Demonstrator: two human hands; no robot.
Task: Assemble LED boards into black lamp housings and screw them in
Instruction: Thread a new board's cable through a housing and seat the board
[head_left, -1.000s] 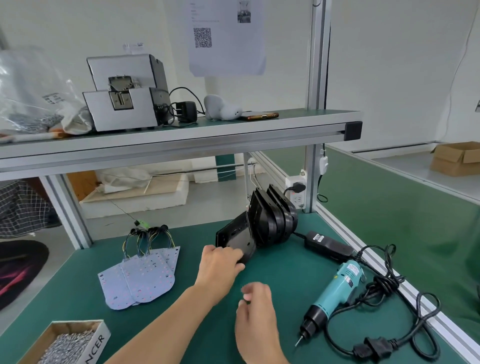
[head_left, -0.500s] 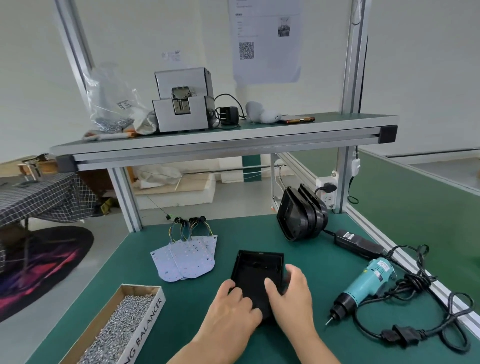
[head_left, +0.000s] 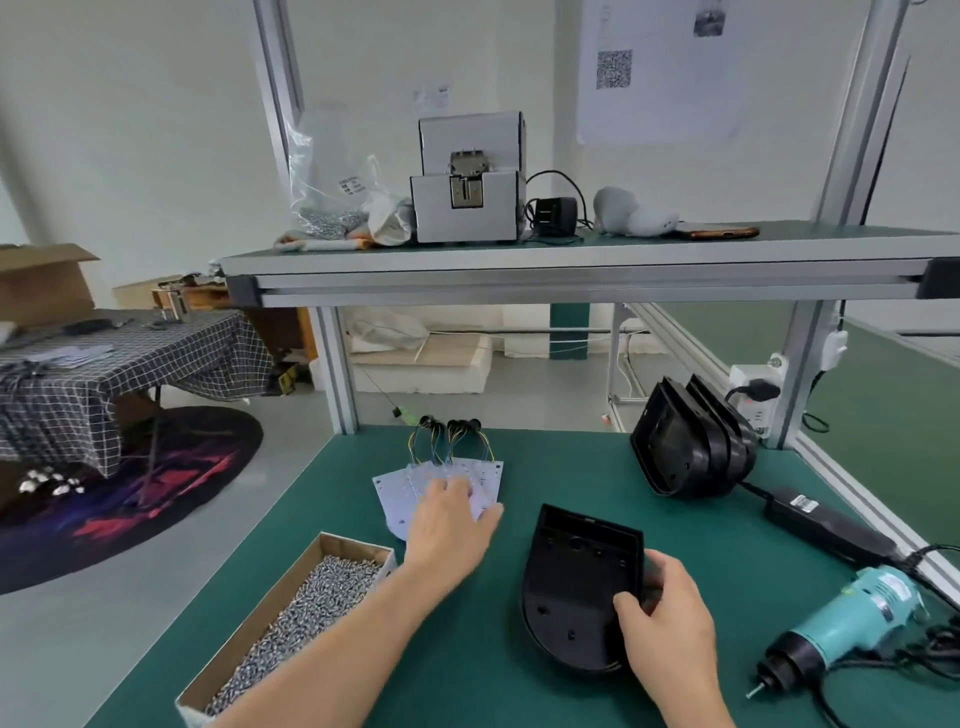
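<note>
- The left hand (head_left: 451, 526) is just left of the frame's centre. Its fingers are stretched out and lie on top of the pile of LED boards (head_left: 396, 500). The fingertips are blurred, and no pinch shows.
- The boards are pale and fanned out on the green table (head_left: 467, 654). Their looped wires (head_left: 448, 435) sit at the far end, toward the middle of the frame.
- The right hand (head_left: 667, 621) is at lower right of centre. Its thumb and fingers are curled round the right edge of one black lamp housing (head_left: 574, 587).
- That housing lies open side up on the table, rounded end toward the bottom of the frame. There is no board in it.
- The two hands are well apart, with bare table between them.
- A stack of more black housings (head_left: 691, 449) stands on edge at right of centre, apart from the held one.
- A cardboard box of screws (head_left: 358, 543) sits at lower left, just beside the left forearm.
- A teal electric screwdriver (head_left: 852, 623) lies at lower right with its tip pointing toward the bottom edge. Its black power brick (head_left: 826, 526) lies above it.
</note>
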